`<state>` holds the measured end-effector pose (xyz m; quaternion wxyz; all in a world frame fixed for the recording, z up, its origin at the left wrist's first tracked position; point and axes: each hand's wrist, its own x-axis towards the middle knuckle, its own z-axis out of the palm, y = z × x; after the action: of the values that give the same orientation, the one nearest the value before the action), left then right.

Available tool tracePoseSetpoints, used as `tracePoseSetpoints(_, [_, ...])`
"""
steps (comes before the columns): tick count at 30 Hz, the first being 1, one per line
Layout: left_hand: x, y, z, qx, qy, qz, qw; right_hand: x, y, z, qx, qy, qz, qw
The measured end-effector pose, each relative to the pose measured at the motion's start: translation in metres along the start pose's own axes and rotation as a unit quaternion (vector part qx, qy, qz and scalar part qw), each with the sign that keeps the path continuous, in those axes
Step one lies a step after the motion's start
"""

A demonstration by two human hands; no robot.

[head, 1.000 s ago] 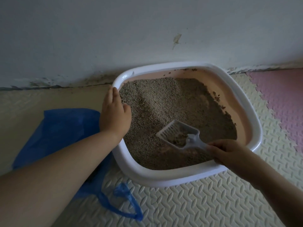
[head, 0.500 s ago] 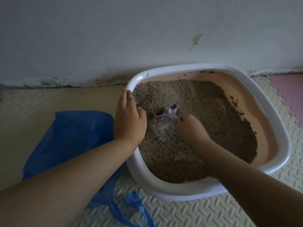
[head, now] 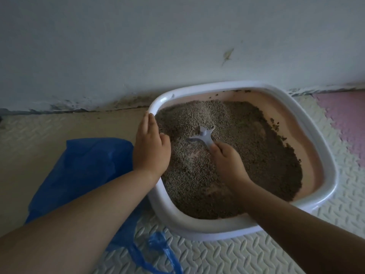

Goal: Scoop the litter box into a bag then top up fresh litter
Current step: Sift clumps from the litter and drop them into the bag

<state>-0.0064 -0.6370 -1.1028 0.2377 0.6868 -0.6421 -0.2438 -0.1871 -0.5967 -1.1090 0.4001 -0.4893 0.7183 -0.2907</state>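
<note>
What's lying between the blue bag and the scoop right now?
In the head view, the left hand, resting on the rim of the litter box, sits between the bag and the scoop.

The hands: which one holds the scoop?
The right hand grips the scoop; the left hand only rests on the rim of the litter box.

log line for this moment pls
phase: scooping | left hand: rests on litter box rim | right hand: grips scoop, partly sunk in litter | blue bag: lying left of box
</note>
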Motion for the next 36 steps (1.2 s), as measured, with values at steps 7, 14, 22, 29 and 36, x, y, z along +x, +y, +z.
tracePoseSetpoints(7, [0.001,-0.003,0.001,0.008,0.005,0.01,1.0,-0.056,-0.006,-0.085,0.004,0.085,-0.056,0.995])
tracePoseSetpoints(14, [0.005,-0.006,0.004,0.021,0.01,0.027,0.999,-0.089,0.003,-0.13,0.064,0.113,-0.022,0.991])
tracePoseSetpoints(22, [0.007,-0.009,0.004,0.041,0.008,0.023,0.999,-0.082,0.021,-0.152,0.093,0.181,0.019,0.979])
tracePoseSetpoints(29, [0.007,-0.009,0.003,0.046,0.003,0.018,0.999,-0.061,0.002,-0.179,0.077,0.195,-0.025,0.977])
tracePoseSetpoints(36, [0.008,-0.009,0.005,0.034,0.009,0.025,0.999,-0.06,-0.011,-0.185,0.099,0.164,-0.04,0.981])
